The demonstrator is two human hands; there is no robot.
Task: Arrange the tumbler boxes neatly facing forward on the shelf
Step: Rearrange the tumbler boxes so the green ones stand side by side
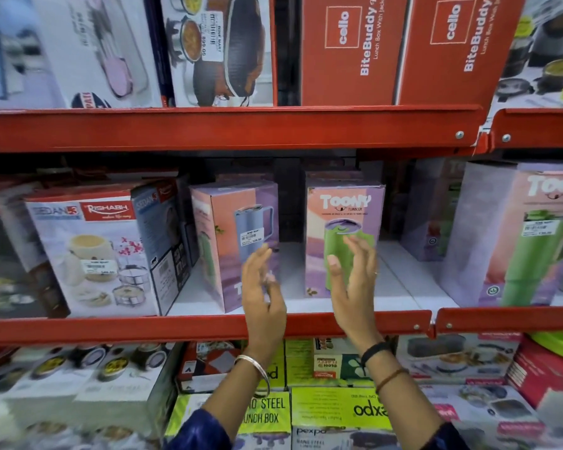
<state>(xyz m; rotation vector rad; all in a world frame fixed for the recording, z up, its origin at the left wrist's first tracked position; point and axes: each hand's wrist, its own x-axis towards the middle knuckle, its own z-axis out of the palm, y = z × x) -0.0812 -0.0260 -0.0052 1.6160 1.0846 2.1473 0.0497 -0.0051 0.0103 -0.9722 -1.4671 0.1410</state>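
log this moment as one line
stage: reaching | left hand: open, empty | right hand: open, empty | angled tumbler box: unturned

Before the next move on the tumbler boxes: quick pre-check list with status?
1. Left hand empty, fingers open: ok.
2. Right hand empty, open: ok.
3. Green tumbler box facing forward: ok.
4. Blue tumbler box facing forward: not ok, turned at an angle with a corner forward.
5. Free shelf floor between the two boxes for turning: ok.
6. Boxes stacked behind the front ones aligned: cannot tell, too dark.
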